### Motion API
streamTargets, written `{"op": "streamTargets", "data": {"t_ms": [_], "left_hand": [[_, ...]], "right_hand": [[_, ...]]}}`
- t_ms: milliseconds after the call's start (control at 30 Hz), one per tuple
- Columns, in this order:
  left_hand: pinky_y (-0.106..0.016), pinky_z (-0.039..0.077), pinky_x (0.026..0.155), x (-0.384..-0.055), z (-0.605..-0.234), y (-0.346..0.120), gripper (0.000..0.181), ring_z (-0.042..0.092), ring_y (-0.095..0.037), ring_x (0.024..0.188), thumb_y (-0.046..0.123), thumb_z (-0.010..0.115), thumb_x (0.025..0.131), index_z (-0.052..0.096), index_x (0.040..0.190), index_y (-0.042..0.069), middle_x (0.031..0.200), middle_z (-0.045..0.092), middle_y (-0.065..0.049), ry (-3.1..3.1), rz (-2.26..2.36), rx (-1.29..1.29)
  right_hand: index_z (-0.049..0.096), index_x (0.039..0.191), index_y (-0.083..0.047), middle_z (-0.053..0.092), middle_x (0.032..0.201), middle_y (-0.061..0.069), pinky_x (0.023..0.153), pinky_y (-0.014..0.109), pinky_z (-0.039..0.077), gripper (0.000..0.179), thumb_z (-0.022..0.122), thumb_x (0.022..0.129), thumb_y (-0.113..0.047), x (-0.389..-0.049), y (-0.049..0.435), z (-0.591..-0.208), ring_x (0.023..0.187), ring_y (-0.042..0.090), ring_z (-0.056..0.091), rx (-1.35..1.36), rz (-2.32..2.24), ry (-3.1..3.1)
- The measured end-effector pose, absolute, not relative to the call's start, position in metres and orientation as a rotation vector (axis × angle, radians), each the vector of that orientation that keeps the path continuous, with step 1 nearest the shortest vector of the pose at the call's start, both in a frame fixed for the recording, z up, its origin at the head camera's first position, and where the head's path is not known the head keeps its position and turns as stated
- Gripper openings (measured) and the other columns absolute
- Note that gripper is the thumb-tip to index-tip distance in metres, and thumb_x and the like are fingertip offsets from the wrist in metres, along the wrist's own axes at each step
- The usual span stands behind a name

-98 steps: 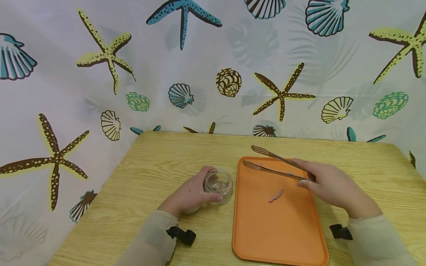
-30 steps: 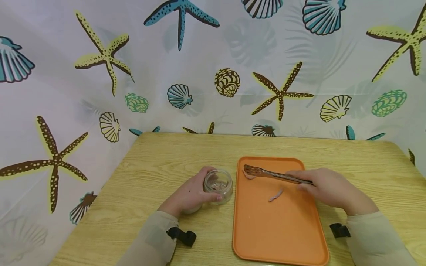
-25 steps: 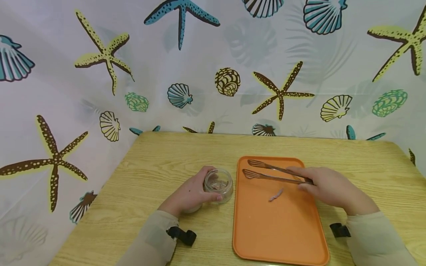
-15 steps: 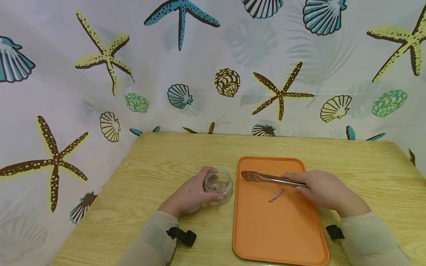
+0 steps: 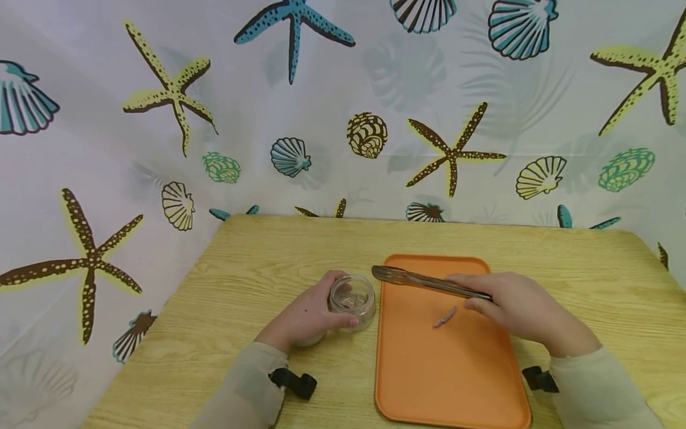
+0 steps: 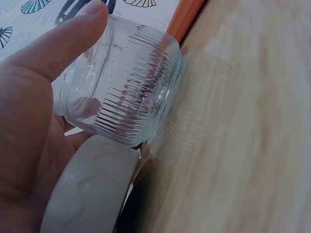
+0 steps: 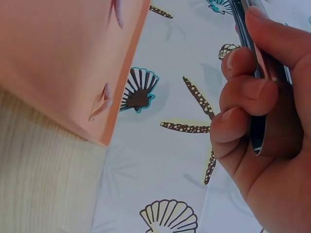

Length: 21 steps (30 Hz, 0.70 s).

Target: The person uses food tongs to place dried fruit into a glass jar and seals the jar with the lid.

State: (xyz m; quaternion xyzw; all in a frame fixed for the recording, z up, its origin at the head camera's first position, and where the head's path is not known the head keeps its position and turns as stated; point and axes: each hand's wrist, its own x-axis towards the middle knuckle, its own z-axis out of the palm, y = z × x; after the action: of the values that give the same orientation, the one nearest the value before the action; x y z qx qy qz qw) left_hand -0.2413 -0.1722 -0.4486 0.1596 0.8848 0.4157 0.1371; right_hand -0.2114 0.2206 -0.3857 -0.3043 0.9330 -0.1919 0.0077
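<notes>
A person's left hand [image 5: 306, 311] curls round a glass jar [image 5: 352, 302], thumb on the near side; the jar stands upright and lidless on the table, just left of the tray, and seen from the left wrist, reddish pieces [image 6: 88, 108] show through its ribbed wall; a pale, rounded object [image 6: 90, 187] sits beside the jar, close under the same hand. The right hand [image 5: 527, 307] grips metal tongs [image 5: 423, 280] between thumb and curled fingers, their arms pressed together; the tips hang by the tray's far left corner, poking just past its edge near the jar's rim; from where I stand, I cannot tell whether they pinch anything. On the orange tray [image 5: 450, 381], a thin pinkish-grey strip [image 5: 445, 317] lies aslant below the tongs; the right wrist's view shows a folded strip [image 7: 100, 102] too, near a tray corner. Beige sleeves [image 5: 241, 381] cover both forearms, a black device [image 5: 293, 381] at each wrist; beneath it all spreads a wood-grain table [image 5: 268, 256]; behind hangs a white cloth [image 5: 321, 107], printed with starfish [image 5: 452, 154] and seashells [image 5: 541, 177] in yellow, brown and blue.
</notes>
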Motion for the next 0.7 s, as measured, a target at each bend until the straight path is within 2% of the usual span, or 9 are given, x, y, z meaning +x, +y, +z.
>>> {"op": "streamTargets", "data": {"t_ms": [100,300,533,700], "left_hand": [[-0.048,0.04,0.106,-0.241,-0.448,-0.172,0.097,0.054,-0.019,0.125,0.055,0.086,0.076,0.035,0.153,0.026,0.144,0.052,0.0,2.571,1.193,0.466],[-0.049,0.039,0.106,-0.24,-0.448,-0.172,0.099,0.053,-0.02,0.127,0.055,0.085,0.076,0.034,0.155,0.023,0.147,0.05,0.0,2.57,1.183,0.467],[-0.049,0.04,0.105,-0.24,-0.449,-0.172,0.1,0.054,-0.02,0.125,0.056,0.085,0.076,0.033,0.156,0.024,0.146,0.05,0.0,2.566,1.185,0.453],[-0.048,0.041,0.104,-0.241,-0.449,-0.171,0.101,0.056,-0.019,0.122,0.056,0.085,0.077,0.032,0.156,0.023,0.144,0.052,-0.001,2.572,1.188,0.458]], "right_hand": [[0.056,0.146,-0.032,0.069,0.125,-0.002,0.078,0.041,0.051,0.046,0.064,0.101,-0.035,-0.21,0.218,-0.385,0.095,0.012,0.066,-0.978,-0.613,2.919],[0.056,0.146,-0.035,0.07,0.121,-0.006,0.076,0.04,0.051,0.047,0.064,0.1,-0.037,-0.207,0.215,-0.385,0.093,0.01,0.065,-1.016,-0.598,2.925],[0.056,0.146,-0.037,0.067,0.128,-0.008,0.076,0.037,0.05,0.047,0.064,0.1,-0.038,-0.206,0.212,-0.388,0.093,0.007,0.064,-1.035,-0.619,2.911],[0.053,0.148,-0.037,0.063,0.136,-0.006,0.089,0.047,0.052,0.048,0.063,0.1,-0.039,-0.208,0.206,-0.393,0.115,0.021,0.064,-1.056,-0.683,2.863]]}}
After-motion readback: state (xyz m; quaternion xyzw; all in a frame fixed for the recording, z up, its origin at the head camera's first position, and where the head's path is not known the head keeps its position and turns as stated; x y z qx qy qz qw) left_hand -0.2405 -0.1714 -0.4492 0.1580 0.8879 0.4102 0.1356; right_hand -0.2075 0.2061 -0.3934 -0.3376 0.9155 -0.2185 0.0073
